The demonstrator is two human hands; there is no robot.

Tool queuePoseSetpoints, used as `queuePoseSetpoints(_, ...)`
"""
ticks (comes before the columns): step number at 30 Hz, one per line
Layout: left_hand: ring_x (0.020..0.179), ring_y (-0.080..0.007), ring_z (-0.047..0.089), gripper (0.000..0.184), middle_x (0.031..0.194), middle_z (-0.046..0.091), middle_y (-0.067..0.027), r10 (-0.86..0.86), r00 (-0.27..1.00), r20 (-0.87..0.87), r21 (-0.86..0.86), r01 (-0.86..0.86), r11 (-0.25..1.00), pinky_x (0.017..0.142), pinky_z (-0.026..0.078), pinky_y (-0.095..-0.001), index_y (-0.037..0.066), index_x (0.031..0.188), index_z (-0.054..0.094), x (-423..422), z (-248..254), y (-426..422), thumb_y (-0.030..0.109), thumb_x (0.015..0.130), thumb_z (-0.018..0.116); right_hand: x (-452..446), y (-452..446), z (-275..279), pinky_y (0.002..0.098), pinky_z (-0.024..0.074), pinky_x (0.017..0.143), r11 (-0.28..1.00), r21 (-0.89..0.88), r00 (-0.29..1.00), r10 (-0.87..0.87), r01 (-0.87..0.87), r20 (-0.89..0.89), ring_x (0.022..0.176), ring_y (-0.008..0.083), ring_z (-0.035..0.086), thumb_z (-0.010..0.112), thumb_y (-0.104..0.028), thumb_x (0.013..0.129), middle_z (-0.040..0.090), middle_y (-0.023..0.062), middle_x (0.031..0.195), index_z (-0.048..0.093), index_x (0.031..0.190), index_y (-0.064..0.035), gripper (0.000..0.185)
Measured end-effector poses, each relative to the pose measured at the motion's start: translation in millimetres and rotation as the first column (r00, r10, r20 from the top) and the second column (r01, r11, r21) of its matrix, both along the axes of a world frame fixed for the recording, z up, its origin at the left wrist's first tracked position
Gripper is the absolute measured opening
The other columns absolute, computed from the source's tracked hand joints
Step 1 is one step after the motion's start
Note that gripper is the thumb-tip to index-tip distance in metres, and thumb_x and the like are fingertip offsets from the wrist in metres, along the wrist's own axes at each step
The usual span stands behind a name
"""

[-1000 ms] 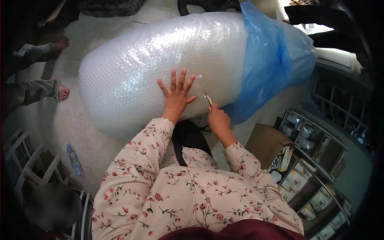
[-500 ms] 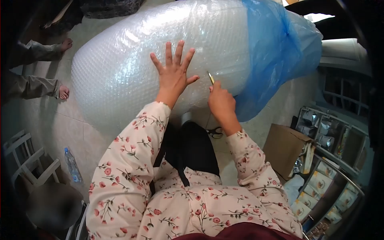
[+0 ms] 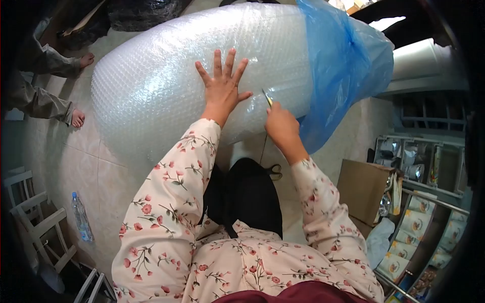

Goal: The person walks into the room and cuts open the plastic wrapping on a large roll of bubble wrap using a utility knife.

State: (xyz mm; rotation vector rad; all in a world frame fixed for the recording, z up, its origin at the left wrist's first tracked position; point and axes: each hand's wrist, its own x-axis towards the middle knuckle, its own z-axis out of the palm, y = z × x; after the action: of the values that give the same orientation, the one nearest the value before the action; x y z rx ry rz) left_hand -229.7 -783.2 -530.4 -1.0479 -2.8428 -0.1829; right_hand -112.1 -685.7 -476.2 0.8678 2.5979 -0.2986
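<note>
Fingers (image 3: 217, 63) of the left hand (image 3: 221, 93) splay on the bubble-wrapped bundle (image 3: 275, 55), twelve o'clock; the right hand (image 3: 283, 125) grips a pointed tool (image 3: 268, 99), one o'clock, which slick wrap (image 3: 151, 91) could deflect into the left thumb (image 3: 245, 96).

a plastic bottle (image 3: 82, 218) lies on the tiled floor (image 3: 111, 197).

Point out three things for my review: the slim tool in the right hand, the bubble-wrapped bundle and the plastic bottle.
Slim tool (image 3: 268, 98): head view, on its exposed front part.
Bubble-wrapped bundle (image 3: 164, 83): head view, on its upper surface.
Plastic bottle (image 3: 82, 217): head view, mid-body.
</note>
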Motion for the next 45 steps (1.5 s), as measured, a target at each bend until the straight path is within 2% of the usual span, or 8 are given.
queuePoseSetpoints(15, 0.126, -0.0324, -0.006, 0.084, 0.138, 0.002, -0.0044, -0.009, 1.0, 0.009, 0.003, 0.009, 1.0, 0.086, -0.006, -0.0675, 0.029, 0.13, 0.017, 4.3, 3.5, -1.2, 0.063, 0.061, 0.052, -19.4, 9.1, 7.4, 0.0436, 0.042, 0.072, 0.999, 0.0, 0.999, 0.034, -0.034, 0.04, 0.083, 0.0354, 0.055, 0.039, -0.025, 0.083, 0.057, 0.0205, 0.088, 0.05, 0.094, -0.0011, 0.029)
queuePoseSetpoints(18, 0.126, -0.0324, -0.006, 0.085, 0.138, 0.001, -0.0042, 0.001, 1.0, 0.001, 0.014, -0.001, 1.0, 0.086, -0.005, -0.0676, 0.029, 0.13, 0.018, 4.6, 2.1, -1.9, 0.063, 0.061, 0.052, -15.4, 7.7, 20.8, 0.0378, 0.0446, 0.074, 0.997, -0.018, 0.984, 0.081, -0.079, 0.16, 0.087, 0.031, 0.057, 0.041, -0.015, 0.078, 0.057, 0.019, 0.096, 0.052, 0.097, -0.0016, 0.026)
queuePoseSetpoints(21, 0.126, -0.0326, -0.006, 0.086, 0.138, 0.001, -0.0042, -0.003, 1.0, -0.024, -0.001, 0.003, 1.0, 0.086, -0.004, -0.0677, 0.029, 0.13, 0.018, 7.9, 1.7, -0.9, 0.064, 0.06, 0.052, -24.1, 4.5, 4.8, 0.0382, 0.0443, 0.074, 0.999, -0.01, 0.994, 0.049, -0.049, 0.101, 0.087, 0.0311, 0.057, 0.04, -0.014, 0.077, 0.057, 0.0185, 0.094, 0.054, 0.095, -0.0011, 0.026)
queuePoseSetpoints(23, 0.126, -0.0327, -0.006, 0.087, 0.138, 0.001, -0.0042, 0.008, 0.999, -0.042, -0.008, -0.009, 1.0, 0.086, -0.004, -0.0677, 0.029, 0.13, 0.017, 5.4, 3.1, -1.3, 0.064, 0.059, 0.052, -28.8, 2.6, -7.0, 0.0434, 0.0423, 0.072, 0.999, 0.048, 0.998, 0.022, -0.025, 0.06, 0.082, 0.0357, 0.055, 0.04, -0.025, 0.082, 0.058, 0.0196, 0.087, 0.052, 0.092, -0.0019, 0.028)
queuePoseSetpoints(33, 0.125, -0.0329, -0.006, 0.086, 0.138, 0.002, -0.0048, -0.004, 0.997, -0.071, 0.015, 0.005, 1.0, 0.086, -0.003, -0.0679, 0.03, 0.13, 0.019, 4.4, -0.6, -3.0, 0.064, 0.058, 0.053, -22.4, 4.8, -11.1, 0.0436, 0.0427, 0.071, 0.997, 0.046, 0.994, 0.064, -0.068, 0.083, 0.082, 0.0355, 0.055, 0.039, -0.025, 0.083, 0.057, 0.0213, 0.086, 0.05, 0.092, -0.0022, 0.027)
queuePoseSetpoints(35, 0.125, -0.0329, -0.006, 0.086, 0.138, 0.002, -0.0048, -0.006, 0.997, -0.077, 0.025, 0.007, 1.0, 0.086, -0.003, -0.0679, 0.03, 0.13, 0.019, 7.2, -0.1, -3.3, 0.064, 0.058, 0.053, -13.8, 4.5, -4.5, 0.0419, 0.0442, 0.073, 0.999, 0.014, 0.995, 0.033, -0.034, 0.092, 0.086, 0.0335, 0.057, 0.042, -0.013, 0.077, 0.058, 0.0197, 0.092, 0.051, 0.096, -0.0001, 0.025)
queuePoseSetpoints(38, 0.125, -0.0328, -0.007, 0.086, 0.138, 0.002, -0.0049, -0.011, 0.999, -0.032, 0.017, 0.012, 1.0, 0.086, -0.004, -0.0678, 0.03, 0.13, 0.019, 5.2, 0.9, -3.2, 0.064, 0.058, 0.053, 4.7, 1.2, 8.8, 0.0451, 0.043, 0.068, 0.996, 0.025, 0.993, 0.081, -0.083, 0.084, 0.079, 0.0361, 0.056, 0.037, -0.024, 0.084, 0.058, 0.0203, 0.084, 0.048, 0.095, -0.0018, 0.027)
queuePoseSetpoints(45, 0.125, -0.0325, -0.009, 0.088, 0.138, 0.0, -0.0051, -0.007, 0.999, -0.053, 0.014, 0.008, 1.0, 0.086, -0.006, -0.0672, 0.029, 0.13, 0.018, 6.5, -3.6, -2.7, 0.064, 0.058, 0.054, -6.6, 3.2, -28.8, 0.046, 0.0428, 0.067, 0.999, 0.05, 1.0, 0.0, 0.001, -0.011, 0.076, 0.037, 0.056, 0.037, -0.024, 0.085, 0.058, 0.0207, 0.078, 0.047, 0.092, -0.002, 0.025)
